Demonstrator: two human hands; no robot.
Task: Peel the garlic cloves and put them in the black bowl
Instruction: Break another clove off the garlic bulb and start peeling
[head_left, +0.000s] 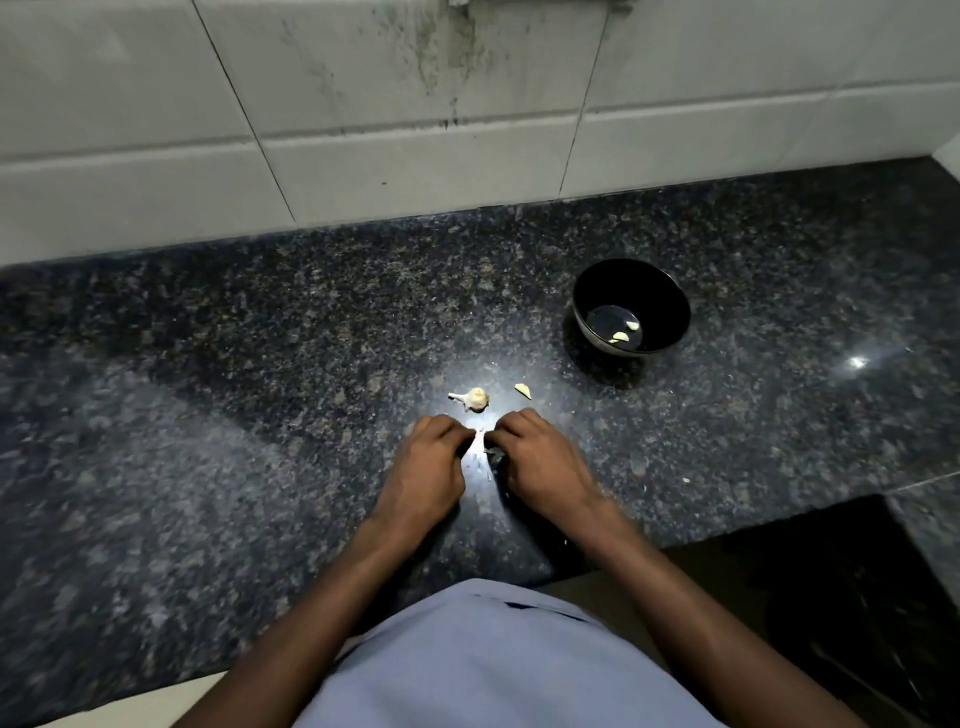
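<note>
My left hand (431, 457) and right hand (535, 457) pinch one small garlic clove (480, 441) between curled fingertips, close together, so I can pull its skin. The black bowl (631, 306) waits at two o'clock, holding two peeled cloves (623, 332).

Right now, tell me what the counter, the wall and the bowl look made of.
Counter: polished speckled stone, probably granite; it mirrors the light.
Wall: large white glazed tiles, with grout lines and dark grime streaks.
Bowl: glossy black, ceramic or plastic; I cannot tell which.
</note>
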